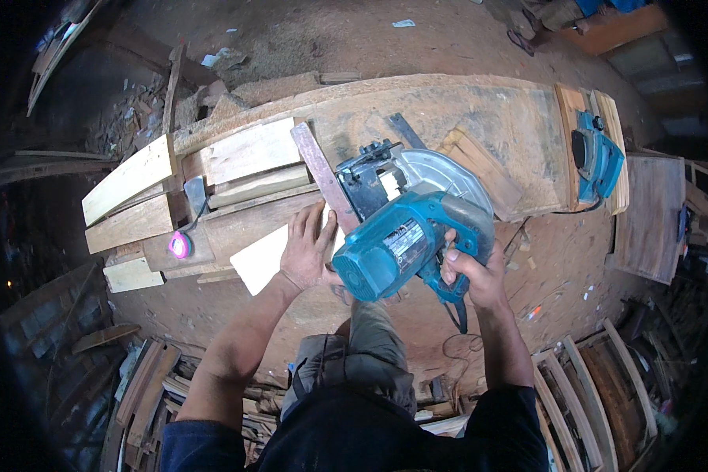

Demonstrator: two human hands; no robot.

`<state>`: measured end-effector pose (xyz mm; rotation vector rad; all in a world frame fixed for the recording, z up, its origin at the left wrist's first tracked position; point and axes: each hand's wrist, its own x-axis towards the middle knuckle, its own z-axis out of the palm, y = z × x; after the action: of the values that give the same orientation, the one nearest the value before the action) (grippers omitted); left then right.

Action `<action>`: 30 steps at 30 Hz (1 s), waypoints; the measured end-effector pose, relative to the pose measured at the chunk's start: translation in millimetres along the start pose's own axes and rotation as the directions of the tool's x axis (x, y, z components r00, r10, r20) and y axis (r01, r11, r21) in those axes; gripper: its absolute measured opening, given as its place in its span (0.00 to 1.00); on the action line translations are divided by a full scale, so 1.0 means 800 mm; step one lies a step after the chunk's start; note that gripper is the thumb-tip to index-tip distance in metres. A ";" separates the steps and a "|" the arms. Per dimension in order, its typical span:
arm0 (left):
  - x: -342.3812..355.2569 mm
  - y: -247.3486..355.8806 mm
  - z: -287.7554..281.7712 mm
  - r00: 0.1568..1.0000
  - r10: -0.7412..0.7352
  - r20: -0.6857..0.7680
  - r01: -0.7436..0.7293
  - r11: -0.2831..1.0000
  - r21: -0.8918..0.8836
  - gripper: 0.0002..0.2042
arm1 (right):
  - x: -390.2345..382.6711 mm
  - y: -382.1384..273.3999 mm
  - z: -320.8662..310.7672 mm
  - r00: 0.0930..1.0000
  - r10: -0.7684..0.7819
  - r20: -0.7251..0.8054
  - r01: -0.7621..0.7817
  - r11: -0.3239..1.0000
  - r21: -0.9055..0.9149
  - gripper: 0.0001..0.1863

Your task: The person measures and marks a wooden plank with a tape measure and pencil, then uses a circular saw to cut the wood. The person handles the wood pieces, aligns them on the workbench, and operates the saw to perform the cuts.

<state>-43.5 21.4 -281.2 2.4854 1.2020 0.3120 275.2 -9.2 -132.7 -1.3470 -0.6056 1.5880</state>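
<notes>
My right hand (476, 271) grips the rear handle of a teal circular saw (385, 248), its silver blade guard (440, 169) toward the far side. The saw sits over the bench beside a long, worn, reddish straight bar (311, 157). My left hand (311, 248) holds a pale board (259, 256) and the bar together, fingertips against the bar just left of the saw and thumb near the near edge. The saw body hides part of the board and the blade.
The long bench (527, 118) bears loose boards (130, 177), a pink round tool (179, 244) and a teal planer (602, 161). Offcut stacks (586, 389) line both lower sides. Another person's foot (521, 41) shows at the top right. A cord (460, 354) trails on the floor.
</notes>
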 end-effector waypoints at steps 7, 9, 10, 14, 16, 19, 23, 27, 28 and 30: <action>-0.004 -0.006 0.005 1.000 0.018 0.009 -0.018 1.000 0.018 0.62 | 0.003 -0.002 0.004 1.000 0.023 -0.019 -0.023 1.000 -0.001 0.18; -0.002 -0.006 0.003 1.000 0.019 0.010 -0.020 0.999 0.026 0.63 | 0.005 -0.004 0.006 1.000 0.014 -0.016 -0.014 1.000 -0.013 0.19; -0.001 -0.005 0.002 1.000 0.020 0.010 -0.021 0.999 0.031 0.63 | 0.008 -0.001 0.004 1.000 0.002 -0.013 -0.002 1.000 -0.024 0.20; -0.001 -0.004 0.003 1.000 0.005 0.029 -0.007 0.997 0.071 0.63 | 0.011 -0.006 0.013 0.999 -0.027 -0.037 0.027 1.000 0.007 0.18; 0.000 -0.005 0.000 0.999 -0.007 0.042 0.005 0.999 0.049 0.63 | 0.016 -0.006 0.016 0.999 -0.018 -0.028 0.018 1.000 0.021 0.18; 0.000 -0.007 -0.001 0.998 -0.019 0.066 0.018 1.000 0.024 0.62 | 0.023 -0.004 0.016 1.000 -0.005 -0.013 0.006 1.000 0.022 0.19; 0.009 0.010 -0.022 0.988 -0.130 0.079 0.145 0.966 -0.216 0.59 | 0.035 -0.012 0.019 1.000 -0.017 0.009 0.017 0.999 -0.034 0.18; 0.020 0.011 -0.015 0.993 -0.082 0.080 0.104 0.934 -0.343 0.46 | 0.053 -0.020 0.026 0.999 0.005 0.053 -0.005 1.000 -0.003 0.17; 0.026 0.015 -0.016 0.994 -0.063 0.088 0.089 0.936 -0.342 0.44 | 0.054 -0.022 0.027 0.999 -0.013 0.050 0.014 1.000 -0.013 0.17; 0.032 0.024 -0.022 0.994 -0.057 0.088 0.085 0.929 -0.361 0.43 | 0.061 -0.022 0.028 0.997 -0.047 0.063 0.049 0.998 -0.028 0.16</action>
<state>-20.3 34.9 -256.2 2.1098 1.0871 0.3794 262.0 45.8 -135.1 -1.2990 -0.6972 1.5924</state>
